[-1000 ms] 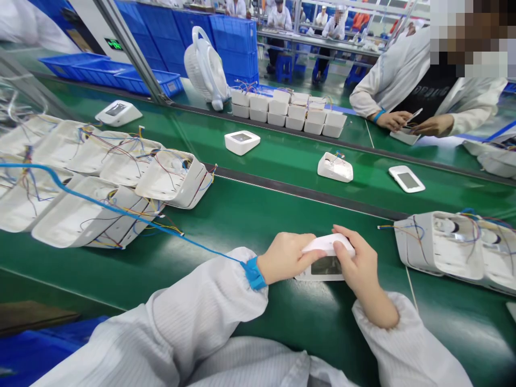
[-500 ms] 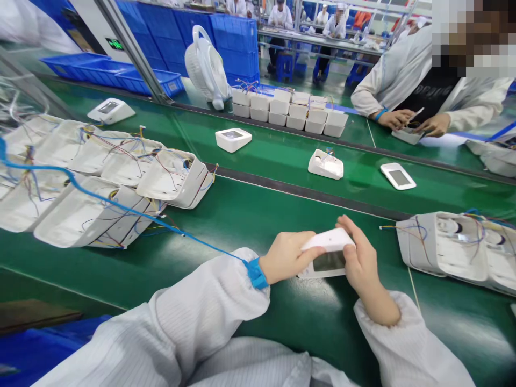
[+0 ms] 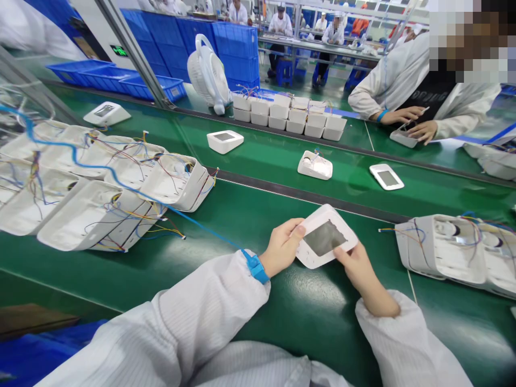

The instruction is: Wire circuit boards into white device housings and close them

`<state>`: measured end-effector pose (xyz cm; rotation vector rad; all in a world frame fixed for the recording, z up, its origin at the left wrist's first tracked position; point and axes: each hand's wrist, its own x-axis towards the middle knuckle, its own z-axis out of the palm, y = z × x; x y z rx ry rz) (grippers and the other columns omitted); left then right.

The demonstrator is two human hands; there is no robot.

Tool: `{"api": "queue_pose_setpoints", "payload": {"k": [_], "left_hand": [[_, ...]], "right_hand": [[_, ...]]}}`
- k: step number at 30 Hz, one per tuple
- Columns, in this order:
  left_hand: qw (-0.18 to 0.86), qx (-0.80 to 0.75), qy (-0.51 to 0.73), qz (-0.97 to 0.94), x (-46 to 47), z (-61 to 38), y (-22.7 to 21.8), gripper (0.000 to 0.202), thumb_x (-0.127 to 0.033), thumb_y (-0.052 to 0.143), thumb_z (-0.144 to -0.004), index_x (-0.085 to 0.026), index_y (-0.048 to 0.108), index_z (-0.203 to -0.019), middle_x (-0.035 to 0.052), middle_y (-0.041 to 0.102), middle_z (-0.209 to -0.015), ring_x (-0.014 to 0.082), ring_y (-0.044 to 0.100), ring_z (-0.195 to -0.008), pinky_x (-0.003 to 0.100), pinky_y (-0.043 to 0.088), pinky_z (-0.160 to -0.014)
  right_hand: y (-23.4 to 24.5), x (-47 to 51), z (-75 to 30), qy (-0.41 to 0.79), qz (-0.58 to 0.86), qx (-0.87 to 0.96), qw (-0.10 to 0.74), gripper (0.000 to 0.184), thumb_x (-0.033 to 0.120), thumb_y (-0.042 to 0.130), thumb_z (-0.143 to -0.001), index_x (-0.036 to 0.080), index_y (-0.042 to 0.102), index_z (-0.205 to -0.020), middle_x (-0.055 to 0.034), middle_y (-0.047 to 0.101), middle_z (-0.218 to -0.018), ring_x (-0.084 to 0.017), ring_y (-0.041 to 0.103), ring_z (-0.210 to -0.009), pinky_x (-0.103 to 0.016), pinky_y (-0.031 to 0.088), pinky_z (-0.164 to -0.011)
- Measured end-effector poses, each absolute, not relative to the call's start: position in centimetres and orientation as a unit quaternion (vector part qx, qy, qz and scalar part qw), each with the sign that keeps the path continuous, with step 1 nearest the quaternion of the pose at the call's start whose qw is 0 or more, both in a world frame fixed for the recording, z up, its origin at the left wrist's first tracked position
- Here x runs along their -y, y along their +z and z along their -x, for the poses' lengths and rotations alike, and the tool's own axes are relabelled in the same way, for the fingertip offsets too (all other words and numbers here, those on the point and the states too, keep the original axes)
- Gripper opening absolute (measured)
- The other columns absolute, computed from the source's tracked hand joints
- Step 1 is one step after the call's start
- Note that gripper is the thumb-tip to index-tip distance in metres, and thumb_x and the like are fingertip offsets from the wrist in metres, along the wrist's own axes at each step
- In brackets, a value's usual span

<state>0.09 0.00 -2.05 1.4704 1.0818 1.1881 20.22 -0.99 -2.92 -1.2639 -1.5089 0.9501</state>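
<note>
Between my hands is a white plastic device housing (image 3: 316,258) with a dark rectangular screen (image 3: 325,238), held tilted above the green work surface with the screen side toward me. My left hand (image 3: 283,244) grips its left edge, thumb on the front frame. On the lower right, my right hand (image 3: 358,266) holds the other edge, its thumb at the corner of the screen. The fingers behind the housing are hidden. A blue wrist strap (image 3: 257,269) with a blue cord circles my left wrist.
Stacked white shells with loose wires stand at left (image 3: 173,180) and right (image 3: 437,247). Beyond a dark rail, the green belt carries a wired shell (image 3: 315,164) and screened housings (image 3: 226,141). Across it, a co-worker's hands (image 3: 421,130) work on another shell. A white fan (image 3: 207,75) stands behind.
The housing has turned from tipped and edge-on to showing its whole screen face. My right hand has lowered to its lower right edge. Pieces on the belt have shifted left.
</note>
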Motion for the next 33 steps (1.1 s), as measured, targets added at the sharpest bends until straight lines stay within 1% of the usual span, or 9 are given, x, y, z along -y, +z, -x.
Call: {"api": "queue_pose_setpoints", "payload": {"k": [3, 5, 8, 14, 17, 21, 25, 30, 33], "left_hand": [[0.461, -0.434, 0.487, -0.602, -0.3, -0.1, -2.4, 0.045, -0.051, 0.040, -0.098, -0.016, 0.060, -0.119, 0.0091, 0.069, -0.105, 0.0210, 0.064, -0.089, 0.033, 0.051, -0.079], [0.443, -0.409, 0.497, -0.624, -0.5, 0.0, -2.5, 0.047, -0.051, 0.048, -0.095, -0.018, 0.053, -0.130, 0.0115, 0.064, -0.122, 0.0244, 0.061, -0.108, 0.038, 0.048, -0.095], [0.396, -0.359, 0.515, -0.670, -0.8, 0.4, -2.5, 0.071, -0.053, 0.064, -0.085, -0.022, 0.038, -0.143, 0.0140, 0.048, -0.143, 0.0289, 0.047, -0.131, 0.044, 0.036, -0.112], [0.389, -0.336, 0.445, -0.734, -0.7, 0.5, -2.6, 0.092, -0.056, 0.085, -0.061, -0.026, 0.043, -0.138, 0.0125, 0.055, -0.133, 0.0319, 0.054, -0.120, 0.046, 0.042, -0.104], [0.379, -0.358, 0.447, -0.726, -0.5, 0.3, -2.4, 0.085, -0.053, 0.088, -0.055, -0.024, 0.051, -0.125, 0.0083, 0.060, -0.118, 0.0276, 0.059, -0.106, 0.041, 0.046, -0.094], [0.353, -0.421, 0.442, -0.709, -0.3, 0.1, -1.7, 0.063, -0.050, 0.088, -0.059, -0.022, 0.055, -0.105, 0.0026, 0.059, -0.099, 0.0221, 0.058, -0.089, 0.034, 0.047, -0.079], [0.355, -0.441, 0.442, -0.696, -0.4, 0.1, -1.5, 0.061, -0.051, 0.087, -0.060, -0.021, 0.055, -0.103, 0.0023, 0.060, -0.097, 0.0220, 0.059, -0.088, 0.034, 0.047, -0.078], [0.343, -0.394, 0.437, -0.732, -0.9, 0.6, -2.4, 0.074, -0.053, 0.080, -0.070, -0.023, 0.048, -0.130, 0.0106, 0.059, -0.126, 0.0293, 0.057, -0.114, 0.043, 0.045, -0.100], [0.306, -0.391, 0.429, -0.755, -1.8, 1.1, -2.9, 0.061, -0.047, 0.064, -0.087, -0.020, 0.042, -0.138, 0.0141, 0.053, -0.138, 0.0284, 0.051, -0.126, 0.045, 0.040, -0.107]], "right_hand": [[-2.7, 1.3, -20.1, 0.405, 0.522, 0.608, 0.440, 0.059, 0.059, 0.075, -0.072, 0.017, 0.064, -0.112, -0.0117, 0.073, -0.102, -0.029, 0.070, -0.088, -0.042, 0.058, -0.077], [-2.1, 1.6, -20.4, 0.310, 0.544, 0.635, 0.452, 0.050, 0.054, 0.075, -0.075, 0.019, 0.065, -0.108, -0.0095, 0.073, -0.097, -0.027, 0.069, -0.084, -0.040, 0.057, -0.074], [-1.0, 2.1, -20.7, 0.128, 0.534, 0.711, 0.439, 0.041, 0.048, 0.074, -0.080, 0.021, 0.066, -0.110, -0.0086, 0.071, -0.099, -0.026, 0.067, -0.087, -0.039, 0.055, -0.076], [0.0, 2.4, -20.4, 0.091, 0.428, 0.832, 0.342, 0.038, 0.037, 0.066, -0.088, 0.020, 0.061, -0.122, -0.0089, 0.069, -0.107, -0.023, 0.066, -0.094, -0.035, 0.055, -0.079], [0.1, 2.5, -20.4, 0.109, 0.419, 0.838, 0.333, 0.036, 0.034, 0.062, -0.091, 0.020, 0.059, -0.125, -0.0096, 0.068, -0.113, -0.024, 0.066, -0.099, -0.035, 0.055, -0.082], [0.2, 2.0, -20.0, 0.112, 0.436, 0.817, 0.361, 0.029, 0.031, 0.058, -0.093, 0.020, 0.062, -0.120, -0.0091, 0.069, -0.109, -0.024, 0.066, -0.097, -0.035, 0.054, -0.082], [0.1, 1.3, -19.6, 0.130, 0.425, 0.822, 0.357, 0.030, 0.034, 0.057, -0.094, 0.020, 0.062, -0.120, -0.0083, 0.069, -0.110, -0.023, 0.066, -0.099, -0.035, 0.053, -0.083], [-0.1, 0.7, -20.8, 0.109, 0.430, 0.833, 0.332, 0.037, 0.043, 0.055, -0.094, 0.020, 0.059, -0.123, -0.0097, 0.069, -0.116, -0.025, 0.066, -0.102, -0.035, 0.052, -0.086], [-0.7, -0.3, -22.9, 0.067, 0.554, 0.783, 0.274, 0.046, 0.050, 0.046, -0.095, 0.016, 0.060, -0.123, -0.0127, 0.072, -0.099, -0.027, 0.069, -0.084, -0.038, 0.052, -0.073]]}}
